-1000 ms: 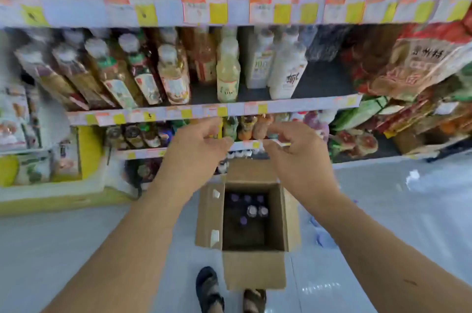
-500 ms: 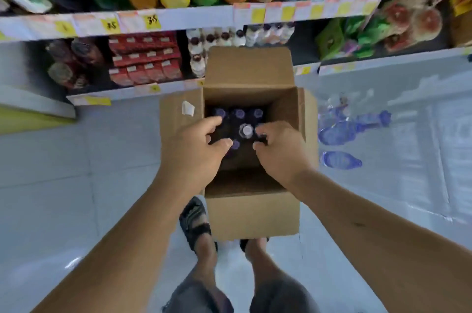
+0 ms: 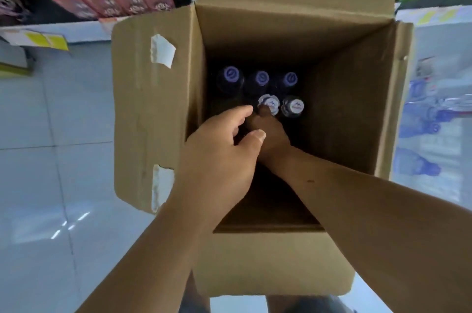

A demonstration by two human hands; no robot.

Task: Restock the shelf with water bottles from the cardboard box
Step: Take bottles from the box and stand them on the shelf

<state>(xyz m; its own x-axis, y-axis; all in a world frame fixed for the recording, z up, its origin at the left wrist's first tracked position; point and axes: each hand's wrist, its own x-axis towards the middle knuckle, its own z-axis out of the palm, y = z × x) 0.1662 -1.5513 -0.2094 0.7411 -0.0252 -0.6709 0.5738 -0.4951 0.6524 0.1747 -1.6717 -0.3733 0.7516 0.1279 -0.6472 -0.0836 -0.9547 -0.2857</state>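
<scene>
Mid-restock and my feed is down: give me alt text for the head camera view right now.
The right hand is deep in an open cardboard box on the floor, touching a white-capped bottle; the left hand hovers over the box's left side, holding nothing. A second white-capped bottle stands beside it, three purple-capped bottles behind.

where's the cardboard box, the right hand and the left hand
cardboard box (image 3: pixel 153 113): head view, left flap
right hand (image 3: pixel 274 134): head view, back of hand
left hand (image 3: pixel 217 159): head view, back of hand
</scene>
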